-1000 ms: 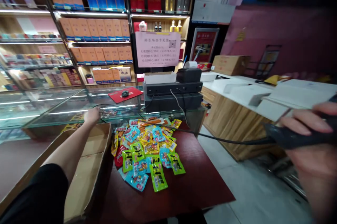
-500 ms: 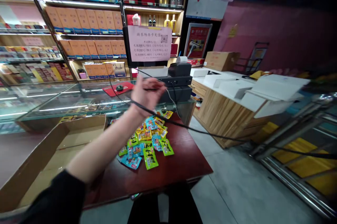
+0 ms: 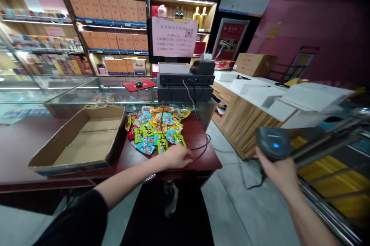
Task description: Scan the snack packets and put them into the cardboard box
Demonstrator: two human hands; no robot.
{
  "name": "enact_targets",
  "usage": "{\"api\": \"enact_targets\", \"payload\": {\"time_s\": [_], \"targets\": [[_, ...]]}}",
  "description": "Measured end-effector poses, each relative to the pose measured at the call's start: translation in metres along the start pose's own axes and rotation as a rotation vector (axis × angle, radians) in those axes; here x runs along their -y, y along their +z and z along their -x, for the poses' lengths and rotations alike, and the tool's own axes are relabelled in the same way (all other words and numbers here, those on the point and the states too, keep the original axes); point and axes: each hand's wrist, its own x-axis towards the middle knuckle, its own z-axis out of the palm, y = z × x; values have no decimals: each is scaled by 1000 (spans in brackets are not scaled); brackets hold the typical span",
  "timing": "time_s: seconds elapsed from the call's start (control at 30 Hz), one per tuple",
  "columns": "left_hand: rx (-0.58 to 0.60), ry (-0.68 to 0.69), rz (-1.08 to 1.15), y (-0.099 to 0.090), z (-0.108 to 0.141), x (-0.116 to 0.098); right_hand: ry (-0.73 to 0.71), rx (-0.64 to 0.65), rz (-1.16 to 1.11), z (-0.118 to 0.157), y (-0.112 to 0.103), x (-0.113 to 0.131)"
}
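My right hand (image 3: 279,171) holds a dark barcode scanner (image 3: 273,142) with a blue light, out over the floor at the right. A black cable (image 3: 204,146) loops at the table's right end, beside my left hand (image 3: 178,156). The fingers of my left hand are curled together at the cable; the cable seems to run into them. Just beyond this hand lies a pile of small candy packets (image 3: 157,126), green, blue, yellow and red, on the dark red table (image 3: 196,126). An open shallow cardboard box (image 3: 89,136) sits to their left.
Behind the table is a glass counter (image 3: 115,95) with a mouse (image 3: 139,83) on a red pad, a black cash drawer (image 3: 185,91) and a printer (image 3: 202,67). A wooden cabinet (image 3: 245,122) with white boxes and metal rails (image 3: 320,153) stand at the right.
My left hand has dropped from in front of the counter to the table's front edge. My right hand has come into view with the scanner. The cable hangs lower, and the view has shifted.
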Motion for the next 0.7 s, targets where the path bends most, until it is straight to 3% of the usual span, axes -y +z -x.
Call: {"api": "enact_targets", "payload": {"time_s": [0.1, 0.17, 0.23, 0.3, 0.37, 0.47, 0.7], "targets": [[43, -257, 61, -52, 49, 29, -199, 64, -76, -8, 56, 37], [-123, -494, -64, -75, 58, 45, -254, 45, -158, -19, 87, 64], [-229, -620, -230, -83, 51, 59, -301, 46, -253, -34, 107, 89], [-182, -537, -369, -79, 31, 70, -358, 9, -283, -49, 117, 106], [-29, -331, -486, -69, 10, 79, -401, 21, -283, -60, 119, 111], [122, -210, -647, -58, -15, 94, -412, 75, -267, -67, 112, 100], [265, 61, -736, -64, -34, 117, -277, 129, -261, -73, 98, 73]]}}
